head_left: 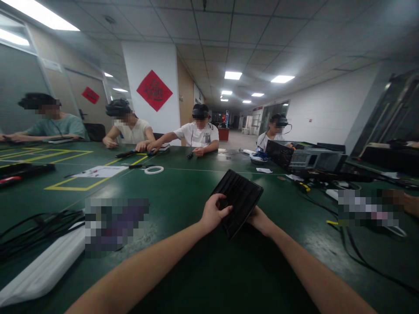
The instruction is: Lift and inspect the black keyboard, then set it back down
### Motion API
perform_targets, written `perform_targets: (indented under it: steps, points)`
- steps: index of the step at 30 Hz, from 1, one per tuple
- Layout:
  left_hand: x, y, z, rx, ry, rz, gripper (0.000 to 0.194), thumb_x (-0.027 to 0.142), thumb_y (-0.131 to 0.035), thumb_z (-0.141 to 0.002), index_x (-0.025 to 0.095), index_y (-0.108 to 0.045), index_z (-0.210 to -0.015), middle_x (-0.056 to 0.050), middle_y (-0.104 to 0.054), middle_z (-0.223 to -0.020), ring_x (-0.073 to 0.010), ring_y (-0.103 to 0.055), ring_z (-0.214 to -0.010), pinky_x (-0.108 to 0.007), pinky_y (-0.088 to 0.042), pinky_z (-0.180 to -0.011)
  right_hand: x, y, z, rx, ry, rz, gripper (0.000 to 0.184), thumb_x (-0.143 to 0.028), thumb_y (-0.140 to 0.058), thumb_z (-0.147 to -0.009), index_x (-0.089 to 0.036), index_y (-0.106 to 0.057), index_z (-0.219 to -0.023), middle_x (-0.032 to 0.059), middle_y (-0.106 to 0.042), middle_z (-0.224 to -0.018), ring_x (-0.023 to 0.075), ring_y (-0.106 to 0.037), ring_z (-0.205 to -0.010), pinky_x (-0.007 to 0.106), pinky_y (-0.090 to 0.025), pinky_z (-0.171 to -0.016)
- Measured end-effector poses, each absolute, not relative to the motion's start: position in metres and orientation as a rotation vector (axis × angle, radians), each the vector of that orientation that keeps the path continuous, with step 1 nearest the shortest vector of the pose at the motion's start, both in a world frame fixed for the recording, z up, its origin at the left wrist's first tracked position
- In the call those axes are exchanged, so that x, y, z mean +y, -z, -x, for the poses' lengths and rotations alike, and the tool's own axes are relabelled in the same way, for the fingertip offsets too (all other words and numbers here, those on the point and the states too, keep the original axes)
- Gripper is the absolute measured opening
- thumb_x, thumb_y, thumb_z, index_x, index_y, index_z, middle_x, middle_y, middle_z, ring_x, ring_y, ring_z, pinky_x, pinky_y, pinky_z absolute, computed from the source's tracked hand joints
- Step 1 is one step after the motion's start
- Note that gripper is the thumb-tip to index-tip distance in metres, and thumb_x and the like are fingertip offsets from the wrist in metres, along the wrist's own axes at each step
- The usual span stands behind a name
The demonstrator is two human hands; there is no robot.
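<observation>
A black rectangular tray-like object (240, 192) with raised ridges or long compartments is tilted above the green table, and I cannot make out its exact kind. My left hand (214, 213) grips its left edge, with thumb and fingers lying over the ridged face. At the lower right edge, my right hand (261, 221) holds it from beside and behind. The right fingers are mostly hidden by the tray.
The green table (176, 226) carries a white tape roll (153, 170), a paper sheet (101, 171), black cables (36, 231) and a white strip-like device (46, 266). An open computer case (304, 159) stands at right. Several people wearing headsets sit across the table.
</observation>
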State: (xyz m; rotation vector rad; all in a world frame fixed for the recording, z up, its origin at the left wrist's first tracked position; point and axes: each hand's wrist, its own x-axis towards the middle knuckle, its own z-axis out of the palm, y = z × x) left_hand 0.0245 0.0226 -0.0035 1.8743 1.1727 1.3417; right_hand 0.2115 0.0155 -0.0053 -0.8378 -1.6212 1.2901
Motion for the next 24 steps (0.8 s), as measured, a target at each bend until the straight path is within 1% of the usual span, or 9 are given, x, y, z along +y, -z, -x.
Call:
perform_targets:
  steps: [5, 7, 9, 13, 16, 21, 24]
  points:
    - [0.019, 0.004, -0.027, 1.092, -1.283, -1.868, 0.038, 0.038, -0.066, -0.063, 0.021, -0.052, -0.094, -0.005, -0.052, -0.08, -0.0154, -0.048, -0.064, -0.028, -0.039, -0.055, 0.012, -0.002, -0.217, -1.558, -1.424, 0.77, 0.05, -0.03, -0.07, -0.063, -0.026, -0.056, -0.111, 0.0026, -0.059, -0.115, 0.027, -0.054, -0.106, 0.045, -0.042, -0.09]
    - [0.018, 0.003, -0.027, 1.056, -1.275, -1.874, 0.037, 0.037, -0.066, -0.063, 0.02, -0.051, -0.093, -0.004, -0.05, -0.078, -0.0145, -0.047, -0.063, -0.028, -0.038, -0.054, 0.014, -0.002, -0.22, -1.559, -1.459, 0.739, 0.049, -0.03, -0.068, -0.065, -0.025, -0.055, -0.112, 0.0032, -0.059, -0.115, 0.0268, -0.054, -0.106, 0.045, -0.041, -0.091]
    - [0.017, 0.002, -0.028, 1.014, -1.279, -1.909, 0.037, 0.035, -0.067, -0.063, 0.02, -0.051, -0.092, -0.004, -0.049, -0.08, -0.0144, -0.047, -0.065, -0.027, -0.039, -0.057, 0.017, 0.001, -0.224, -1.558, -1.458, 0.741, 0.049, -0.029, -0.07, -0.063, -0.024, -0.057, -0.11, 0.0039, -0.061, -0.113, 0.0267, -0.056, -0.103, 0.046, -0.04, -0.092]
    - [0.014, 0.0, -0.028, 0.967, -1.277, -1.992, 0.036, 0.034, -0.065, -0.063, 0.016, -0.05, -0.091, -0.003, -0.047, -0.085, -0.0142, -0.046, -0.071, -0.026, -0.039, -0.062, 0.024, 0.01, -0.231, -1.543, -1.406, 0.802, 0.044, -0.029, -0.074, -0.057, -0.023, -0.062, -0.1, 0.0034, -0.067, -0.1, 0.025, -0.061, -0.09, 0.048, -0.041, -0.089]
    - [0.012, -0.002, -0.029, 0.948, -1.259, -2.021, 0.036, 0.035, -0.065, -0.063, 0.016, -0.05, -0.09, -0.003, -0.045, -0.088, -0.0135, -0.044, -0.072, -0.025, -0.039, -0.062, 0.025, 0.012, -0.232, -1.562, -1.394, 0.823, 0.041, -0.03, -0.073, -0.057, -0.021, -0.063, -0.096, 0.004, -0.068, -0.093, 0.0239, -0.062, -0.085, 0.048, -0.043, -0.086]
    - [0.009, 0.0, -0.029, 0.935, -1.217, -2.033, 0.042, 0.034, -0.066, -0.063, 0.017, -0.044, -0.094, -0.003, -0.042, -0.092, -0.0118, -0.043, -0.07, -0.024, -0.04, -0.06, 0.02, 0.003, -0.225, -1.657, -1.327, 0.813, 0.044, -0.033, -0.072, -0.058, -0.021, -0.061, -0.099, 0.0037, -0.066, -0.095, 0.0239, -0.059, -0.09, 0.046, -0.043, -0.087]
    - [0.01, -0.001, -0.027, 0.944, -1.219, -2.077, 0.037, 0.036, -0.063, -0.067, 0.016, -0.045, -0.093, -0.004, -0.042, -0.092, -0.0141, -0.044, -0.077, -0.027, -0.041, -0.066, 0.019, 0.0, -0.223, -1.781, -1.192, 0.855, 0.041, -0.04, -0.069, -0.06, -0.02, -0.063, -0.095, 0.0056, -0.066, -0.096, 0.0256, -0.058, -0.093, 0.047, -0.042, -0.088]
